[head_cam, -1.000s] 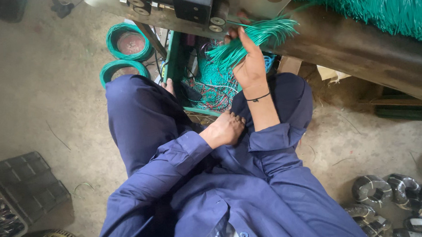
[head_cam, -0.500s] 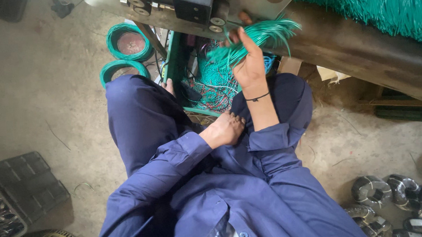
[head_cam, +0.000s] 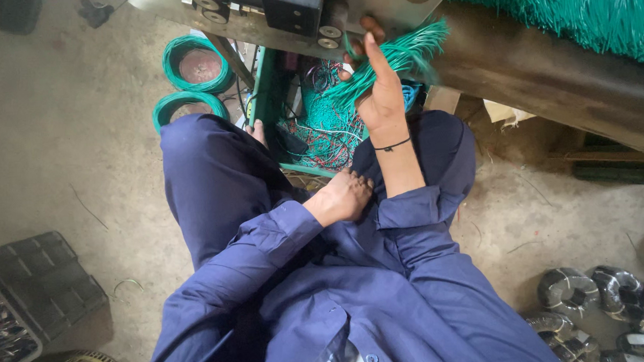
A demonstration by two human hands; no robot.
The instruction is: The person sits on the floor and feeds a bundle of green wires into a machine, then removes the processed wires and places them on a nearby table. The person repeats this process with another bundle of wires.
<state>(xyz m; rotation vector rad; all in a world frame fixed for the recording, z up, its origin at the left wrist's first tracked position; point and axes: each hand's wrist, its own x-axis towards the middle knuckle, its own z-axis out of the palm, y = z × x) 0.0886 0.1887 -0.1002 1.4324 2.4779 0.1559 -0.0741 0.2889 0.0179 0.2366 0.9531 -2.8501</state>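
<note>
My right hand [head_cam: 377, 92] is raised in front of the metal machine [head_cam: 293, 12] and grips a bundle of cut green wires [head_cam: 396, 58], whose ends fan out to the right. A thin black band circles that wrist. My left hand [head_cam: 344, 196] rests in my lap with its fingers curled, holding nothing that I can see. Both sleeves and my trousers are dark blue. A tangle of green and white wires [head_cam: 320, 127] lies under the machine, beyond my knees.
Two coils of green wire [head_cam: 190, 64] lie on the concrete floor at the left of the machine. A heap of cut green wires [head_cam: 582, 10] covers the bench top right. A black crate [head_cam: 37, 280] stands lower left. Several black wire coils [head_cam: 602, 306] lie lower right.
My right hand has lifted the green wire bundle a little higher, toward the machine's front. My left hand has stayed in my lap.
</note>
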